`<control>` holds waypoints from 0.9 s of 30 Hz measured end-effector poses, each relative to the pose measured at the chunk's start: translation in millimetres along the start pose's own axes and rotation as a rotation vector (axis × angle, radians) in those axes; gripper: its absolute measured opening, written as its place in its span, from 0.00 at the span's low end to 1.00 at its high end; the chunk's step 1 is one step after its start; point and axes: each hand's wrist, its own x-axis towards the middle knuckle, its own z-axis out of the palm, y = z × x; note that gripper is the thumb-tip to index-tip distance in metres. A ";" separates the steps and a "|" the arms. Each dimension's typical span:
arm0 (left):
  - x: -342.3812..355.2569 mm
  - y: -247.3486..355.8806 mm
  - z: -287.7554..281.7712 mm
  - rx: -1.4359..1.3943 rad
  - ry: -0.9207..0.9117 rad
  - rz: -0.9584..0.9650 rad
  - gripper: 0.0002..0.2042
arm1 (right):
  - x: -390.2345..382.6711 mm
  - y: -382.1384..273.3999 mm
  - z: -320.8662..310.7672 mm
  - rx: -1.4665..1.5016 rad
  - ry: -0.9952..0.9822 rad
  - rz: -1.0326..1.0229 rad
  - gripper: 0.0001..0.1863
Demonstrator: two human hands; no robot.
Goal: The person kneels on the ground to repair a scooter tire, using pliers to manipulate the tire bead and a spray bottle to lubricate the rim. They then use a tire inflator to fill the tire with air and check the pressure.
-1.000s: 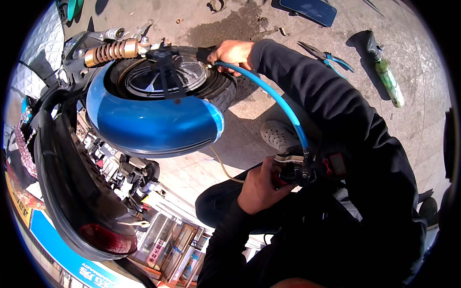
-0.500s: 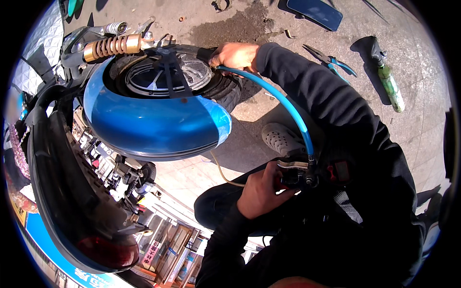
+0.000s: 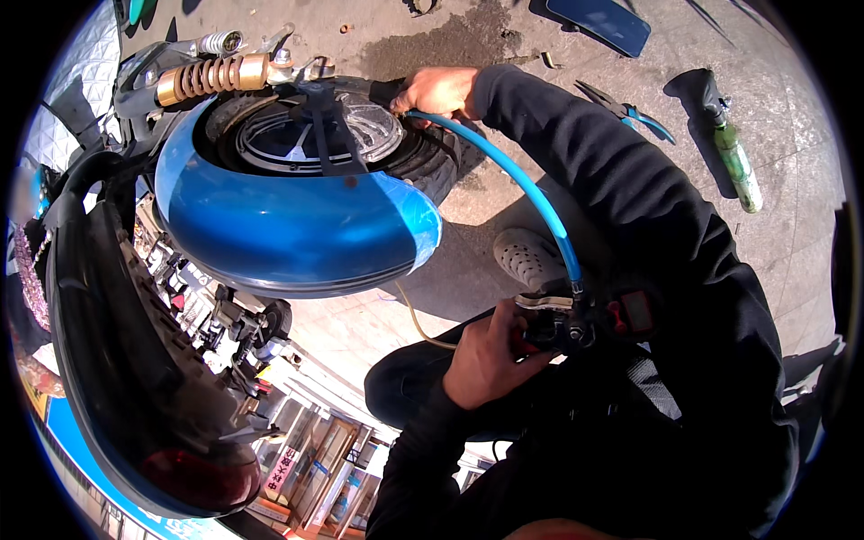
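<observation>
My right hand (image 3: 439, 93) is closed around the end of a blue air hose (image 3: 534, 191), at the rim of a scooter wheel (image 3: 362, 135). The fingers hide the hose tip, so I cannot tell whether it sits on the valve. From there the hose curves down to a tire inflator gun (image 3: 544, 304) near my lap. My left hand (image 3: 486, 357) is wrapped round that gun; its square gauge (image 3: 637, 312) lies to the right. A glossy blue fender (image 3: 288, 220) covers the near side of the wheel.
A coil-spring shock absorber (image 3: 213, 79) lies beyond the fender. On the ground are pliers (image 3: 628, 112), a green bottle with a black top (image 3: 736, 162) and a dark phone (image 3: 601, 24). A black tail section with red light (image 3: 189, 472) stands at left. A thin pale tube (image 3: 416, 317) passes below.
The view has shifted slightly, so the ground items appear a little farther right. Both hands keep their holds, and the hose keeps nearly the same curve.
</observation>
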 end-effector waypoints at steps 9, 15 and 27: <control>4.0 3.3 1.5 -0.052 0.044 -0.045 0.52 | 24.5 3.1 -2.6 -0.723 0.095 -0.250 0.22; 2.2 5.0 4.9 -0.051 -0.038 -0.055 0.53 | -2.9 3.3 20.7 -0.564 0.220 -0.262 0.22; 12.5 -7.4 18.4 0.150 -0.007 0.100 0.37 | -3.7 17.2 8.8 -0.263 0.164 -0.205 0.21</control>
